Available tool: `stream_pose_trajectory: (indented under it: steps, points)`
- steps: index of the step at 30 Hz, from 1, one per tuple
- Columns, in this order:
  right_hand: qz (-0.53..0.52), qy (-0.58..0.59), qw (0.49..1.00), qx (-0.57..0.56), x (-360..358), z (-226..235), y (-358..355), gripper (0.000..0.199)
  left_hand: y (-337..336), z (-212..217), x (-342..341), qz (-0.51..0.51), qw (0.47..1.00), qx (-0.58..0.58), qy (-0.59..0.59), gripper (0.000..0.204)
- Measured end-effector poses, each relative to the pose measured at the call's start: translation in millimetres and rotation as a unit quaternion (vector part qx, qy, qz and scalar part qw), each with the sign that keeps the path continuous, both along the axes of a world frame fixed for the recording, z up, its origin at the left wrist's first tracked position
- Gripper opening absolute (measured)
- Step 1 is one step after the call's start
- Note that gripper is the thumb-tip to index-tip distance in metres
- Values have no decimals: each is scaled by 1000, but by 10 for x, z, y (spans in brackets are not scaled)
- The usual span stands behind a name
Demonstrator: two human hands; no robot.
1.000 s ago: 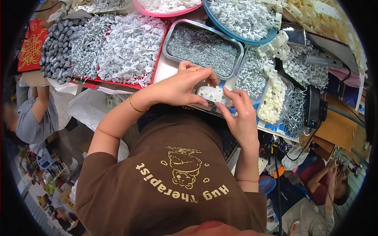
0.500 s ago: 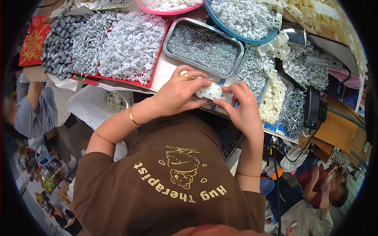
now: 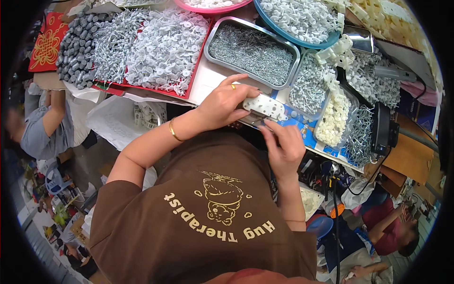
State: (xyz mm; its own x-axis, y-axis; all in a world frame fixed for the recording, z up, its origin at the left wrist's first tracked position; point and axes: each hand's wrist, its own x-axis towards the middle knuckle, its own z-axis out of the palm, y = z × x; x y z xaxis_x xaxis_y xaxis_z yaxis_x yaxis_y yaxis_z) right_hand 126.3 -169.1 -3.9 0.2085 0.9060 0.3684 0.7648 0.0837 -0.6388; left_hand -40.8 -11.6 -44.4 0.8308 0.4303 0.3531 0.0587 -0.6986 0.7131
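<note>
My left hand (image 3: 226, 106) grips a white rounded plastic part (image 3: 267, 108) by its left end, thumb below and fingers above. Small metal dots, like pin or screw heads, show on its face. My right hand (image 3: 285, 146) is just below the part's right end, its thumb and forefinger pinched together. Something thin and dark shows near those fingertips, too small to name. Just beyond the hands stands a metal tray (image 3: 294, 71) full of small silvery screws or pins.
A red tray (image 3: 199, 57) holds white-headed pins and grey plugs at left. Pink (image 3: 215, 10) and blue (image 3: 331, 43) basins stand at the back. A tub of cream pieces (image 3: 332, 124) and a black device (image 3: 382, 128) are at right. A white bag (image 3: 111, 125) hangs at the table edge.
My right hand has come off the white part and moved down toward me. The part now shows more of its face, held by my left hand alone. The whole view has shifted slightly.
</note>
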Motion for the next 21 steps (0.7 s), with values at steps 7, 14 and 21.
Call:
stream_pose_trajectory:
  steps: [7, 14, 21]
  points:
    - [-47, 31, 997, -60, -187, -167, -84, 37, -35, -60, 4, 19, 999, -36, -20, 47]
    - [-8, 50, 998, -25, -98, -293, -52, 31, -14, 158, -36, 25, 995, -83, 48, 46]
    - [-93, 210, 973, 7, -180, -302, -16, 16, -56, 94, 83, 63, 982, -178, 29, 39]
